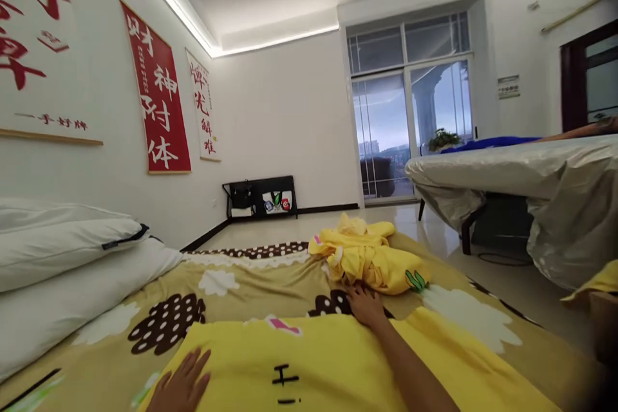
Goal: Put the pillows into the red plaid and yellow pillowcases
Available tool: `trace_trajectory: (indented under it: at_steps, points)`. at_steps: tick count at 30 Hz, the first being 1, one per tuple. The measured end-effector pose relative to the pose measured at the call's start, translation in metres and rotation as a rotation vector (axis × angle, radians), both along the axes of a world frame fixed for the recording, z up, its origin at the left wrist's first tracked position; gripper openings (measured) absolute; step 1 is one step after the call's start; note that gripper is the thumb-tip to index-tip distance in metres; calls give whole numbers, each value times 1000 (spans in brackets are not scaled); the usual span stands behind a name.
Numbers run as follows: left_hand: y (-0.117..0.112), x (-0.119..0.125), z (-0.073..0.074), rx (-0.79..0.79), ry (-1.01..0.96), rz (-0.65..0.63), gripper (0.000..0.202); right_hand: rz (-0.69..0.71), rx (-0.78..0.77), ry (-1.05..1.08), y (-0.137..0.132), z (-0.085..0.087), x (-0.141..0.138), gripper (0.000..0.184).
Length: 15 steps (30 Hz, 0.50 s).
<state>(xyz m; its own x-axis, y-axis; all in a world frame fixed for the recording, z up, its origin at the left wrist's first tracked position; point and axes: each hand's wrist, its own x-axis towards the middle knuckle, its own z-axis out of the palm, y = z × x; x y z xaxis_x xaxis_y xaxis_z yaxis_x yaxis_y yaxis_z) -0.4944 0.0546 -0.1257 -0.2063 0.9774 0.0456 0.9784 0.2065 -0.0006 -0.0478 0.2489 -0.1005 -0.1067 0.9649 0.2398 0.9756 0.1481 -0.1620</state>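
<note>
My left hand (pixel 181 383) lies flat with fingers stretched out on the near left edge of a yellow cloth (pixel 299 367) spread over the bed. My right hand (pixel 365 304) reaches forward past the cloth's far edge, its fingers resting against a crumpled yellow garment (pixel 367 254); I cannot make out whether they grip it. Both cloths lie on a tan bedspread (pixel 241 283) printed with brown and white flowers.
Two white pillows (pixel 62 257) are stacked at the left by the wall. A second bed with a pale cover (pixel 521 170) stands at the right, a person's arm lying on it. A black low rack (pixel 261 196) sits against the far wall beside glass doors (pixel 410 132).
</note>
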Motion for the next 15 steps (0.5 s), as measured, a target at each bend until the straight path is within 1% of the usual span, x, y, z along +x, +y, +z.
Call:
trace_trajectory:
  at_steps: [1, 2, 3, 4, 6, 7, 8, 9, 10, 11, 12, 13, 15]
  points:
    - [0, 9, 7, -26, 54, 15, 54, 8, -11, -10, -2, 1, -3, 45]
    - [3, 22, 15, -48, 107, 11, 55, 30, -18, -20, -8, 4, -8, 43]
    - [8, 41, 23, -55, 155, -30, 57, 68, -18, -28, -18, 8, -17, 41]
    - [14, 64, 29, -45, 178, -96, 60, 119, -11, -34, -31, 11, -27, 39]
    - [29, 119, 36, 10, 94, -269, 65, 266, 9, -37, -65, 15, -50, 39]
    - [37, 145, 37, 49, 18, -375, 63, 377, 2, -25, -83, 14, -58, 42]
    - [43, 168, 35, 53, -70, -476, 56, 503, -21, -8, -99, 12, -61, 46]
    - [48, 183, 32, 29, -154, -564, 53, 616, -64, 8, -112, 8, -58, 51]
    - [50, 189, 28, -4, -216, -632, 53, 684, -119, 17, -120, 4, -47, 55]
    - [50, 183, 23, -37, -250, -654, 54, 689, -172, 17, -124, 0, -27, 58]
    - [48, 167, 18, -63, -254, -635, 55, 633, -216, -8, -124, -3, 1, 60]
    - [43, 141, 14, -67, -219, -568, 54, 491, -236, -39, -120, -6, 35, 62]
    - [32, 72, 10, -28, -130, -277, 55, 245, -220, -139, -109, -13, 112, 66]
